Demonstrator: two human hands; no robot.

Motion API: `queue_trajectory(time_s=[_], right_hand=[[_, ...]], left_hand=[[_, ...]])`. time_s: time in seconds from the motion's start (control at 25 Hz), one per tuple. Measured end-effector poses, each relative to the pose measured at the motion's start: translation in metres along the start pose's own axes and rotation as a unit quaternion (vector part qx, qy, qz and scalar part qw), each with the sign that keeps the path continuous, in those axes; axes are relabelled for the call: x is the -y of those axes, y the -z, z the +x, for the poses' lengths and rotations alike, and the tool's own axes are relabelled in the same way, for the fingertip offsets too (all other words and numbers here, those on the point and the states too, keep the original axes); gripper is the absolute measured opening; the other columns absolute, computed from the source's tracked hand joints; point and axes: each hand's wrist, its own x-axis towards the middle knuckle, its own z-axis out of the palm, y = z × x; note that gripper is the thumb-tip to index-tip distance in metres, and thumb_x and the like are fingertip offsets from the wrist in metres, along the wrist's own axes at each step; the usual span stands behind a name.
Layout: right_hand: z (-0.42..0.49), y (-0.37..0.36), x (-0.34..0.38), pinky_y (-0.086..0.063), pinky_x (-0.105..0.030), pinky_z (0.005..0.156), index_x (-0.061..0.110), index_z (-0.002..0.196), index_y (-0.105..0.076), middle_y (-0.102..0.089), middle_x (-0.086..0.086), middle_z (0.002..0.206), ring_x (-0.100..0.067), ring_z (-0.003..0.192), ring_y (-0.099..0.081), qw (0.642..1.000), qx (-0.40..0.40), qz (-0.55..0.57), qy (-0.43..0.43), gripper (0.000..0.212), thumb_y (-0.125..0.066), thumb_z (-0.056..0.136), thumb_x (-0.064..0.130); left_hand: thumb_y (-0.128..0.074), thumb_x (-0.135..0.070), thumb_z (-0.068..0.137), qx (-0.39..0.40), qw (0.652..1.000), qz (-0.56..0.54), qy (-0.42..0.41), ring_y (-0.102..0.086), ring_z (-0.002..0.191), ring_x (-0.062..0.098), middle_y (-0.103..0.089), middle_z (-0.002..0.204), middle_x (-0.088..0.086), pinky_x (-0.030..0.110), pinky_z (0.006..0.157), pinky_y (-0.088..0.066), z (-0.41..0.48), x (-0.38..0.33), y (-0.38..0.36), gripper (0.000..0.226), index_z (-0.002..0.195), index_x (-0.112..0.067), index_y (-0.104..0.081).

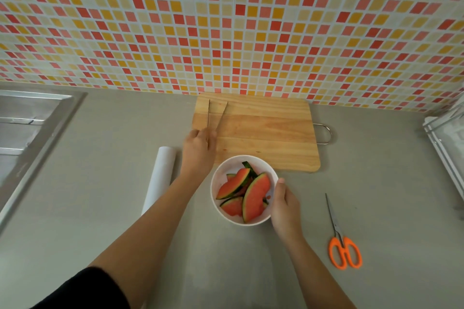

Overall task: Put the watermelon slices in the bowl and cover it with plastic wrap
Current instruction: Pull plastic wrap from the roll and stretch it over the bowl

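There are two hands, one bowl, one pair of tongs, one roll of plastic wrap, one cutting board and one pair of scissors. About four watermelon slices (254, 198) can be counted; some hide under others.

The slices lie piled in the bowl (221, 175), which sits on the grey counter (376, 183) just in front of the cutting board (263, 133). They are thin curved wedges, red inside with a dark green skin. The bowl is round, white and smooth.

The right hand (285, 204) holds the bowl's right side, with the thumb on the rim. The left hand (198, 150) grips the thin metal tongs (222, 115), whose two arms stand apart over the board's left end.

The board is pale wood with a metal loop on its right side. The plastic wrap (160, 178) is a long white tube lying left of the bowl. The scissors (338, 229) have orange handles and lie closed to the right.
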Motion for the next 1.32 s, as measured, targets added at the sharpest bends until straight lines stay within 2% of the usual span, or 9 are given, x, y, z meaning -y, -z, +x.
queue_trajectory(time_s=[0.12, 0.44, 0.76, 0.84, 0.92, 1.04, 1.12, 1.2, 1.32], right_hand=[[-0.002, 0.002, 0.004, -0.038, -0.03, 0.054, 0.015, 0.057, -0.049, -0.053, 0.003, 0.055, -0.013, 0.055, -0.051, 1.0, 0.004, -0.021, 0.013, 0.054, -0.028, 0.099, 0.042], [-0.047, 0.024, -0.016, -0.036, -0.026, 0.052, 0.016, 0.053, -0.049, -0.054, 0.004, 0.055, -0.01, 0.056, -0.052, 0.998, -0.015, -0.061, 0.007, 0.056, -0.028, 0.098, 0.042], [-0.064, 0.025, -0.023, -0.038, -0.031, 0.072, 0.016, 0.064, -0.055, -0.06, -0.007, 0.074, -0.029, 0.081, -0.057, 0.996, 0.003, -0.088, 0.02, 0.053, -0.023, 0.1, 0.04], [-0.063, 0.025, -0.022, -0.037, -0.032, 0.072, 0.015, 0.062, -0.053, -0.059, -0.009, 0.075, -0.031, 0.083, -0.058, 0.994, 0.006, -0.1, 0.036, 0.054, -0.023, 0.1, 0.038], [-0.065, 0.025, -0.021, -0.035, -0.032, 0.071, 0.018, 0.056, -0.05, -0.057, -0.008, 0.072, -0.029, 0.08, -0.056, 0.993, 0.005, -0.107, 0.046, 0.055, -0.023, 0.101, 0.036], [-0.065, 0.026, -0.021, -0.037, -0.033, 0.073, 0.01, 0.064, -0.053, -0.058, -0.011, 0.076, -0.029, 0.082, -0.056, 0.993, -0.002, -0.107, 0.049, 0.053, -0.024, 0.101, 0.035], [-0.065, 0.026, -0.021, -0.037, -0.033, 0.075, 0.01, 0.072, -0.057, -0.058, -0.011, 0.079, -0.028, 0.083, -0.054, 0.993, 0.002, -0.11, 0.047, 0.051, -0.023, 0.101, 0.036], [-0.065, 0.025, -0.02, -0.034, -0.032, 0.072, 0.011, 0.065, -0.054, -0.056, -0.006, 0.071, -0.026, 0.078, -0.052, 0.993, 0.005, -0.112, 0.046, 0.052, -0.024, 0.101, 0.035], [-0.067, 0.028, -0.018, -0.033, -0.031, 0.067, 0.019, 0.057, -0.05, -0.053, 0.003, 0.061, -0.028, 0.074, -0.054, 0.99, 0.012, -0.128, 0.063, 0.054, -0.023, 0.1, 0.038]], left_hand=[[-0.041, -0.028, 0.099, 0.071, 0.996, -0.032, 0.034, -0.053, 0.06, 0.022, -0.06, 0.063, 0.01, 0.028, 0.058, -0.036, -0.045, 0.0, 0.013, 0.043, 0.072, 0.001, -0.059], [-0.039, -0.029, 0.099, 0.104, 0.991, -0.07, 0.046, -0.061, 0.07, 0.031, -0.066, 0.07, 0.017, 0.039, 0.068, -0.05, -0.13, -0.006, 0.033, 0.044, 0.083, 0.001, -0.067], [-0.042, -0.026, 0.098, 0.083, 0.995, -0.05, 0.026, -0.049, 0.058, 0.024, -0.059, 0.063, 0.015, 0.032, 0.057, -0.039, -0.148, 0.003, 0.049, 0.042, 0.072, 0.001, -0.06], [-0.045, -0.015, 0.095, 0.007, 0.998, -0.014, 0.057, -0.052, 0.066, 0.026, -0.062, 0.072, 0.014, 0.03, 0.061, -0.041, -0.137, 0.025, 0.068, 0.028, 0.079, -0.003, -0.065], [-0.044, -0.01, 0.093, -0.035, 0.993, 0.043, 0.106, -0.059, 0.088, 0.035, -0.067, 0.094, 0.015, 0.032, 0.075, -0.045, -0.124, 0.058, 0.091, 0.027, 0.099, -0.005, -0.07], [-0.049, -0.031, 0.094, 0.084, 0.974, 0.102, 0.183, -0.056, 0.111, 0.035, -0.066, 0.113, 0.014, 0.035, 0.094, -0.041, -0.118, 0.095, 0.109, 0.038, 0.116, -0.004, -0.065], [-0.053, -0.043, 0.09, 0.161, 0.961, 0.041, 0.22, -0.061, 0.094, 0.032, -0.064, 0.09, 0.01, 0.04, 0.089, -0.047, -0.117, 0.105, 0.106, 0.045, 0.099, -0.003, -0.069], [-0.057, -0.043, 0.088, 0.166, 0.958, -0.031, 0.231, -0.057, 0.075, 0.026, -0.057, 0.075, 0.008, 0.042, 0.081, -0.052, -0.116, 0.108, 0.104, 0.043, 0.078, -0.003, -0.065], [-0.061, -0.034, 0.09, 0.176, 0.934, -0.171, 0.259, -0.058, 0.078, 0.023, -0.059, 0.082, 0.009, 0.032, 0.069, -0.052, -0.116, 0.109, 0.11, 0.033, 0.082, -0.002, -0.064]])
